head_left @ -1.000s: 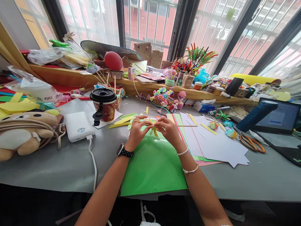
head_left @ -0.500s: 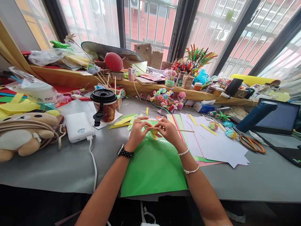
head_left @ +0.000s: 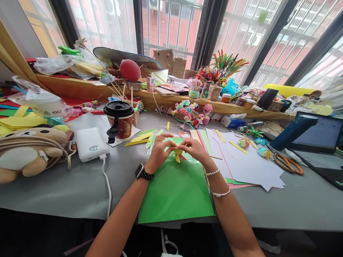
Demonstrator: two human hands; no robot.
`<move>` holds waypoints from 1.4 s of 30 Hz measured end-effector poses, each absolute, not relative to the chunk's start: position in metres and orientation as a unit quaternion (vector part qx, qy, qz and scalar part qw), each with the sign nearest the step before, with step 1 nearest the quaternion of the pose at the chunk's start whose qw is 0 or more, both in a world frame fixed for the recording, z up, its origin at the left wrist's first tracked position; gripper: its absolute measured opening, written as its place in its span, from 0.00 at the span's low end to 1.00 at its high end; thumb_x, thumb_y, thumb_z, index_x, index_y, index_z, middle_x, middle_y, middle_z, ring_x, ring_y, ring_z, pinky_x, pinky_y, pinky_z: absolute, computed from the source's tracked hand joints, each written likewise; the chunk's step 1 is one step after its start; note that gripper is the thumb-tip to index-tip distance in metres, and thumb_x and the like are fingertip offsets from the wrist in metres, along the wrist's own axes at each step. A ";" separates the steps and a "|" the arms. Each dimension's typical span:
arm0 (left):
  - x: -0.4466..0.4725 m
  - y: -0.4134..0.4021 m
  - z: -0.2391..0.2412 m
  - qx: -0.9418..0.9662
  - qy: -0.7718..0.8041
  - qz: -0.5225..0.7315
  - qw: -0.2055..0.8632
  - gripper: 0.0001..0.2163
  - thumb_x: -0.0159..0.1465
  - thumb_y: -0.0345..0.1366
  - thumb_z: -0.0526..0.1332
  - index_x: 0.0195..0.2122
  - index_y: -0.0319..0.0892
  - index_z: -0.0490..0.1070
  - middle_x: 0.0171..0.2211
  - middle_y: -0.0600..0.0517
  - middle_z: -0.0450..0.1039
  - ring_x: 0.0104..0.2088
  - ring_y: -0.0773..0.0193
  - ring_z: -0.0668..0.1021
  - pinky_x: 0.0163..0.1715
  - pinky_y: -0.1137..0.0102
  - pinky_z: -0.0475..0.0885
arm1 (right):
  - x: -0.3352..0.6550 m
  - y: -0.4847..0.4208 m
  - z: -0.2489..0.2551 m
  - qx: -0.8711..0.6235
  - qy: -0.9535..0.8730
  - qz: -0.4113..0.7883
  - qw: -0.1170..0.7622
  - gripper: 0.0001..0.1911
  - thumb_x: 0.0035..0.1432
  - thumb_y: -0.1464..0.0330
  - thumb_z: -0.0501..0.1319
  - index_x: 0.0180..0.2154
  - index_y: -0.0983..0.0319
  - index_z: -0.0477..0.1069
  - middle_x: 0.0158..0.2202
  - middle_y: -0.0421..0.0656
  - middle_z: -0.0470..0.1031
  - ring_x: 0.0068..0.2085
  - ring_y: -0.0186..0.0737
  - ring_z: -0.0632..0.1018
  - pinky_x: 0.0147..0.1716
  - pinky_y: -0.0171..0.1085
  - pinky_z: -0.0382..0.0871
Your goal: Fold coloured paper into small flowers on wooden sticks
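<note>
Above a green sheet (head_left: 177,192), my left hand (head_left: 160,150) and my right hand (head_left: 195,150) meet with their fingertips pinched together. Between and just under them hangs a small crumpled yellow paper piece (head_left: 177,156), partly hidden by the fingers. A thin wooden stick (head_left: 216,157) pokes out to the right from behind my right hand. Its other end is covered, so how it joins the paper cannot be seen. Both thumbs press against the index fingers at the top of the yellow paper.
Left stand a lidded cup (head_left: 120,119), a white power bank (head_left: 91,144) with cable and a plush bear (head_left: 29,153). White sheets (head_left: 243,166), paper flowers (head_left: 243,143), scissors (head_left: 288,164) and a laptop (head_left: 313,142) lie right. Yellow strips (head_left: 138,139) lie behind my left hand.
My right hand has shifted slightly and tilted, and the stick now slopes downward to the right, with less of it showing. The fingertips of both hands stay together at the yellow paper.
</note>
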State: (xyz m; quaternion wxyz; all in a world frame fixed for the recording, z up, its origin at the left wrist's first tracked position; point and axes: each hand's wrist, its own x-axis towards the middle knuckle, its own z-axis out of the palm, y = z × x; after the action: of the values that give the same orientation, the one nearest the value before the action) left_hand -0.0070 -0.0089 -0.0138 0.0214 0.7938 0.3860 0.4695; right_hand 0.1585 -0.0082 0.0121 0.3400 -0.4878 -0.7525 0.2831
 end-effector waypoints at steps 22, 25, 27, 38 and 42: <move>-0.005 -0.003 -0.020 0.582 0.449 0.516 0.441 0.37 0.45 0.41 0.66 0.55 0.45 0.50 0.54 0.41 0.52 0.52 0.54 0.64 0.45 0.62 0.65 | 0.158 -0.005 0.010 -0.449 -0.784 0.182 0.388 0.06 0.51 0.69 0.59 0.27 0.65 0.74 0.25 0.40 0.66 0.26 0.31 0.68 0.27 0.32 0.63; -0.005 -0.004 -0.018 0.528 0.424 0.474 0.563 0.38 0.47 0.41 0.65 0.57 0.42 0.47 0.51 0.40 0.57 0.47 0.56 0.69 0.43 0.64 0.65 | 0.157 -0.006 0.009 -0.412 -0.794 0.165 0.416 0.05 0.51 0.70 0.59 0.27 0.65 0.73 0.25 0.40 0.65 0.27 0.31 0.67 0.27 0.32 0.63; -0.006 -0.006 -0.016 0.515 0.387 0.447 0.620 0.38 0.48 0.41 0.65 0.57 0.43 0.47 0.46 0.43 0.64 0.42 0.60 0.72 0.41 0.66 0.66 | 0.155 -0.006 0.008 -0.388 -0.802 0.153 0.427 0.04 0.51 0.71 0.59 0.27 0.64 0.72 0.26 0.41 0.65 0.27 0.32 0.67 0.27 0.32 0.63; -0.006 -0.010 -0.012 0.501 0.315 0.481 0.646 0.38 0.46 0.36 0.67 0.56 0.44 0.49 0.36 0.50 0.70 0.35 0.66 0.73 0.35 0.71 0.66 | 0.151 -0.011 0.009 -0.352 -0.822 0.046 0.445 0.07 0.55 0.68 0.56 0.30 0.63 0.70 0.29 0.43 0.65 0.32 0.36 0.69 0.31 0.35 0.66; -0.005 -0.012 -0.011 0.497 0.323 0.487 0.641 0.35 0.46 0.36 0.67 0.54 0.45 0.52 0.35 0.51 0.70 0.34 0.66 0.74 0.34 0.71 0.66 | 0.149 -0.013 0.009 -0.360 -0.823 0.015 0.440 0.07 0.56 0.68 0.55 0.30 0.63 0.69 0.30 0.43 0.65 0.34 0.37 0.69 0.34 0.36 0.66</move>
State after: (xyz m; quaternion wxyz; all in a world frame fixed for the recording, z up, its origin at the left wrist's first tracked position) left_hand -0.0049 -0.0120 -0.0112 0.6415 0.4972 0.3226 0.4870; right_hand 0.1495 -0.0128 0.0086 0.4400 -0.3596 -0.8227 0.0153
